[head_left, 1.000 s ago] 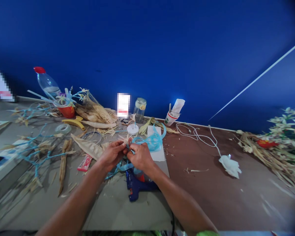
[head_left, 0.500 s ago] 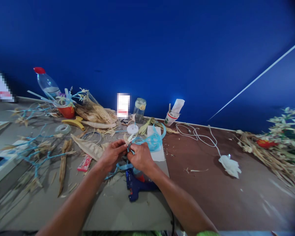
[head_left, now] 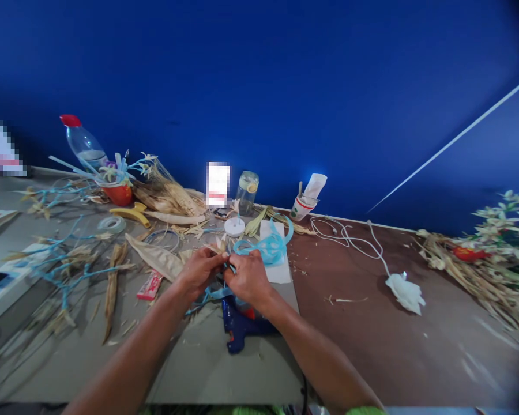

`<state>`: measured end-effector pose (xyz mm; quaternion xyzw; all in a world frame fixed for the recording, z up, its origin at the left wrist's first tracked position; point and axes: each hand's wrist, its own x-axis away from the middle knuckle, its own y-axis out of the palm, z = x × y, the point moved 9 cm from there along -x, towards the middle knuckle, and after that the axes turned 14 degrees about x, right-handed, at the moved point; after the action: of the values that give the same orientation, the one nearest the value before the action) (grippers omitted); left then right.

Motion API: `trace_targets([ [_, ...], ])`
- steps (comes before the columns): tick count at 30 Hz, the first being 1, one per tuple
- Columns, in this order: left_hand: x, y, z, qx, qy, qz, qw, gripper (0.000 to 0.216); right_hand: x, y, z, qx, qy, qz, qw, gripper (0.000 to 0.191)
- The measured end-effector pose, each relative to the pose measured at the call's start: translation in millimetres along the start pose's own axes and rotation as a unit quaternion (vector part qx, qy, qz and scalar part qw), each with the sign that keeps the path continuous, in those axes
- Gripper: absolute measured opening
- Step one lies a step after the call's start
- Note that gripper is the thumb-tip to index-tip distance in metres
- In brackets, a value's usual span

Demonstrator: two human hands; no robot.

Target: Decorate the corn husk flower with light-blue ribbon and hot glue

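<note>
Pale, pointed dried-husk petals (head_left: 221, 245) are rising above the flat grey table (head_left: 216, 380), toward its right edge. The left hand (head_left: 201, 270) is pinching their base; the curled right hand (head_left: 248, 278) is pinching alongside, its hold hidden; light, steady pressure should be sparing the thin husk.

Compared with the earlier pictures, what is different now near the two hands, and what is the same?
The pale flower pinched between left hand and right hand has turned slightly; direction unclear. Nothing was visibly taken or released. The hands stay close together; the blue glue gun stays put.
</note>
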<state>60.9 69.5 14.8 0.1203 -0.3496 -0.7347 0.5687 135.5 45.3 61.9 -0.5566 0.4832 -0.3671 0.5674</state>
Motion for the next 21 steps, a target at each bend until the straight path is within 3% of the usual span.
trace_targets([
  [9, -3, -8, -3, -0.017, 0.002, 0.011, 1.000, 0.030, 0, -2, 1, 0.006, -0.006, 0.009, 1.000, 0.015],
  [21, 9, -4, 13, -0.072, -0.003, -0.059, 0.996, 0.019, 2, -6, -1, 0.025, -0.019, -0.009, 0.999, 0.028],
])
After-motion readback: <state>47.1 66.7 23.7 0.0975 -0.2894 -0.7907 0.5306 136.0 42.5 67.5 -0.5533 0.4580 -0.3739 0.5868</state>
